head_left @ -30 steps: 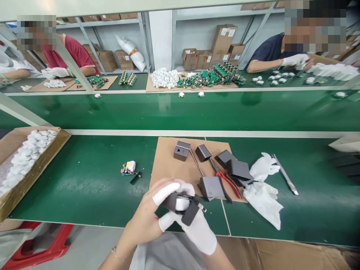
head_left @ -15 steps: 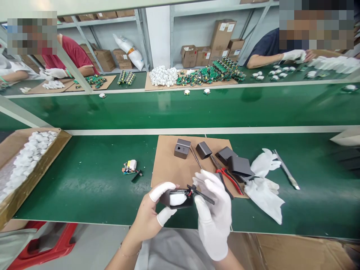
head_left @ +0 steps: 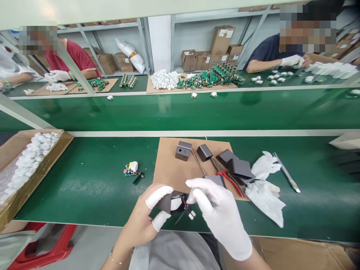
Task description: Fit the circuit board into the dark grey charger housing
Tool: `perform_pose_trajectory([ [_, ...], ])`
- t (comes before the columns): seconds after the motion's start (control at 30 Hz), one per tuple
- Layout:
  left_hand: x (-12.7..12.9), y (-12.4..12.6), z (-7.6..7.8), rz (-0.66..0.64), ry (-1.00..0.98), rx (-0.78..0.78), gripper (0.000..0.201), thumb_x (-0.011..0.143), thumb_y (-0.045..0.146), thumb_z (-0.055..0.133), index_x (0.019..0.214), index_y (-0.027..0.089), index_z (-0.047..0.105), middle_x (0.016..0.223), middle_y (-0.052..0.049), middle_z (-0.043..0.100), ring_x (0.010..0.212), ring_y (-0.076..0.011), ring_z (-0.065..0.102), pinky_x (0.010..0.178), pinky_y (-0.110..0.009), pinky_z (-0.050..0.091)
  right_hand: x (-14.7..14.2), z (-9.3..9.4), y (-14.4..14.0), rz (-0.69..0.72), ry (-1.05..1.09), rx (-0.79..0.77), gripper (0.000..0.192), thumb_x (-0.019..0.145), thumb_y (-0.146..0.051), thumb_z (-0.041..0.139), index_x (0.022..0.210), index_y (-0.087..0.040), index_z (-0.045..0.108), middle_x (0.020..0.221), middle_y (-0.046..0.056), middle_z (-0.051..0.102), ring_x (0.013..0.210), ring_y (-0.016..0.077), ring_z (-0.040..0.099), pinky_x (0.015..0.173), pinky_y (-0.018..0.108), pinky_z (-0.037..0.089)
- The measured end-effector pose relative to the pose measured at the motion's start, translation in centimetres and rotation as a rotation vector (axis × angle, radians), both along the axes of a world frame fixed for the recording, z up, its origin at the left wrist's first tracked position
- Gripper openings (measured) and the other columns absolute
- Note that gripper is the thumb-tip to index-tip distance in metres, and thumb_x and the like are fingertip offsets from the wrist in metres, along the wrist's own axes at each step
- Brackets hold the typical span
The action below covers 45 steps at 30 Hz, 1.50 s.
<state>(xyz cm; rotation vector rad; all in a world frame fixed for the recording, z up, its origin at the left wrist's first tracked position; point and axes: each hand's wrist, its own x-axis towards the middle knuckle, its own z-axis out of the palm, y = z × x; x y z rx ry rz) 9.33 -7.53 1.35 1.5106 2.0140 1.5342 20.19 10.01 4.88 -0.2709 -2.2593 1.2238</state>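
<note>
My left hand (head_left: 153, 208), with white covers on thumb and forefinger, is closed round a black plastic case (head_left: 164, 204), its open end facing right. A white part (head_left: 176, 204) shows inside, and red wires (head_left: 184, 202) come out of the opening. Below the wires hangs a thin black plate (head_left: 181, 217) with pale metal prongs (head_left: 192, 215). At the opening, my white-gloved right hand (head_left: 218, 210) has thumb and forefinger pinched together; what they grip is hidden. A dark grey piece (head_left: 215, 181) lies partly covered behind that hand.
Cardboard (head_left: 165, 161) carries several dark cases (head_left: 183, 150), tweezers (head_left: 198, 162) and red-handled pliers (head_left: 232, 183). White gloves (head_left: 267, 198) lie to the right. A circuit board (head_left: 131, 168) sits left; a box (head_left: 60, 150) holds white parts. Co-workers' gloved hands (head_left: 292, 60) are across the belt (head_left: 168, 116).
My right hand has shifted its grip and turned at the case's opening. The black plate has swung down below it. The left hand has tilted the case. Boards on the belt moved right.
</note>
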Motion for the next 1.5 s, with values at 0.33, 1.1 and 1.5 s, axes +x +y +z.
perform_pose_trajectory([
  [0.33, -0.1, -0.9, 1.7, -0.016, -0.029, -0.041, 0.048, 0.088, 0.021, 0.051, 0.135, 0.028, 0.040, 0.117, -0.008, 0.055, 0.102, -0.0218, 0.055, 0.088, -0.034, 0.045, -1.3, 3.7, 2.6, 0.374, -0.448, 0.109, 0.023, 0.080, -0.006, 0.052, 0.073, -0.023, 0.066, 0.070, -0.006, 0.067, 0.063, 0.0090, 0.059, 0.063, 0.022, 0.041],
  [1.1, 0.0, -0.6, 3.7, -0.257, -0.043, -0.109, 0.037, 0.094, 0.035, 0.044, 0.130, 0.025, 0.041, 0.102, -0.008, 0.055, 0.087, -0.0199, 0.052, 0.077, -0.031, 0.044, -0.7, 3.0, 1.6, 0.511, -0.280, 0.446, 0.018, 0.072, -0.005, 0.043, 0.059, -0.017, 0.047, 0.059, -0.003, 0.054, 0.051, 0.0072, 0.044, 0.050, 0.022, 0.028],
  [1.5, -0.2, -0.1, 3.4, -0.280, -0.102, -0.090, 0.040, 0.095, 0.044, 0.041, 0.131, 0.027, 0.042, 0.106, -0.008, 0.058, 0.092, -0.0212, 0.055, 0.082, -0.032, 0.046, -1.3, 4.8, 2.2, 0.539, -0.396, 0.110, 0.018, 0.071, -0.003, 0.050, 0.071, -0.019, 0.058, 0.066, -0.005, 0.061, 0.057, 0.0068, 0.051, 0.056, 0.018, 0.038],
])
